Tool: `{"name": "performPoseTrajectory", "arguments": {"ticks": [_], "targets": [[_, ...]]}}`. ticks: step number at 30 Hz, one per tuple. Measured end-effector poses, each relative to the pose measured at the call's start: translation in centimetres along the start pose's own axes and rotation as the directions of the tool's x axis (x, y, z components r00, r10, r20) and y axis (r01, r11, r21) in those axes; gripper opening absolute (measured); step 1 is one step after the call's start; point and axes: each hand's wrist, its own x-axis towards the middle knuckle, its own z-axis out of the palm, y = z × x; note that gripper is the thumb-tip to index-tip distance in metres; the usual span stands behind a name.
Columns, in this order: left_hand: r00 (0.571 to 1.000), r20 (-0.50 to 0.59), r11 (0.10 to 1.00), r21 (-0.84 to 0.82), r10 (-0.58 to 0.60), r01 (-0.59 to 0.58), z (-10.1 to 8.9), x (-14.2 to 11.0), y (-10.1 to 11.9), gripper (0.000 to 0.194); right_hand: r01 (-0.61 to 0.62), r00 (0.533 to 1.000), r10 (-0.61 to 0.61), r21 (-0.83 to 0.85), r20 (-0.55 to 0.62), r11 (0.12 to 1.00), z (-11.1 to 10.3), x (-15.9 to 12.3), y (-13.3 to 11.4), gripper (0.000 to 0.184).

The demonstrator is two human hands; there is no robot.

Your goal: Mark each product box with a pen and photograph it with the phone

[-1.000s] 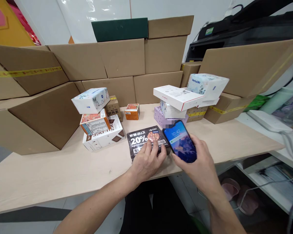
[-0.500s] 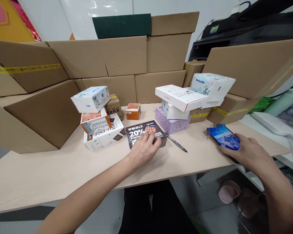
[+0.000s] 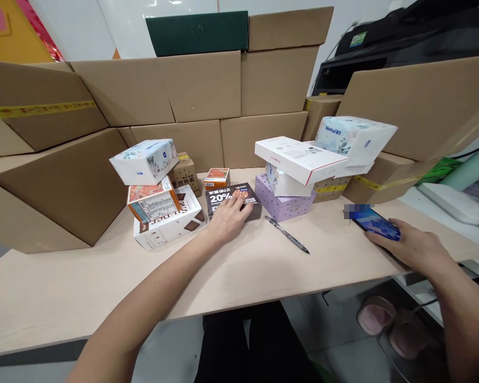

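My left hand (image 3: 228, 218) lies on a black food box marked 20% (image 3: 227, 197), fingers laid over its top, near the small orange box (image 3: 216, 178). My right hand (image 3: 412, 247) rests on the table's right part, fingers round a phone with a lit blue screen (image 3: 374, 222) that lies on the wood. A black pen (image 3: 287, 234) lies between the two hands on the light wooden table (image 3: 104, 282).
Left of the black box, a stack: a brown-and-white box (image 3: 170, 219), an orange-and-white box (image 3: 151, 200), a tissue pack (image 3: 144, 161). To its right a lilac box (image 3: 284, 200) under white boxes (image 3: 299, 158). Cardboard cartons (image 3: 199, 85) wall the back; a printer (image 3: 403, 42) stands far right.
My left hand has pushed the black box away from me, toward the orange box. My right hand has carried the phone to the right and set it down on the table, uncovering the pen.
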Motion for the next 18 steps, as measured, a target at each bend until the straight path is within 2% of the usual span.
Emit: {"name": "performPoseTrajectory", "arguments": {"ticks": [2,3,4,6,8,10,12,15,16,18], "targets": [[1.000,-0.005,1.000,0.001,-0.023,0.023,0.5,0.0,-1.0,0.033,-0.010,0.985,0.026,-0.093,0.170,0.996,0.1,0.1,-0.2,0.061],[0.999,-0.009,0.999,0.003,-0.040,0.040,0.7,0.0,-1.3,0.033,-0.009,0.975,0.037,-0.124,0.219,0.992,0.1,0.1,-0.4,0.064],[0.998,-0.012,0.998,0.005,-0.061,0.061,0.9,0.1,-1.6,0.033,-0.005,0.976,0.036,-0.140,0.215,0.990,0.1,0.0,-0.6,0.067],[0.994,-0.018,0.994,0.013,-0.109,0.109,1.3,0.1,-2.0,0.035,0.028,0.993,-0.013,-0.127,0.113,0.992,-0.3,-0.5,-1.6,0.072],[0.988,-0.023,0.988,0.019,-0.155,0.155,1.5,0.2,-2.1,0.038,0.108,0.990,-0.110,-0.026,-0.085,0.994,-1.3,-1.5,-3.4,0.080],[0.980,-0.028,0.979,0.033,-0.199,0.200,1.4,0.3,-1.9,0.042,0.245,0.937,-0.194,0.154,-0.289,0.957,-2.9,-2.5,-6.2,0.092],[0.973,-0.035,0.971,0.058,-0.230,0.231,0.7,0.0,-1.3,0.042,0.377,0.887,-0.244,0.310,-0.392,0.873,-4.7,-3.4,-9.5,0.103],[0.974,-0.042,0.973,0.066,-0.221,0.223,-0.9,-1.1,0.0,0.038,0.491,0.845,-0.312,0.396,-0.435,0.776,-7.0,-3.6,-14.4,0.113],[0.978,-0.041,0.977,0.049,-0.204,0.206,-1.5,-1.7,0.5,0.037,0.484,0.853,-0.311,0.412,-0.419,0.772,-7.4,-3.3,-15.8,0.115],[0.983,-0.048,0.984,-0.014,-0.177,0.177,-2.4,-3.1,1.5,0.032,0.421,0.899,-0.295,0.450,-0.325,0.788,-7.6,-2.6,-17.9,0.114]]}}
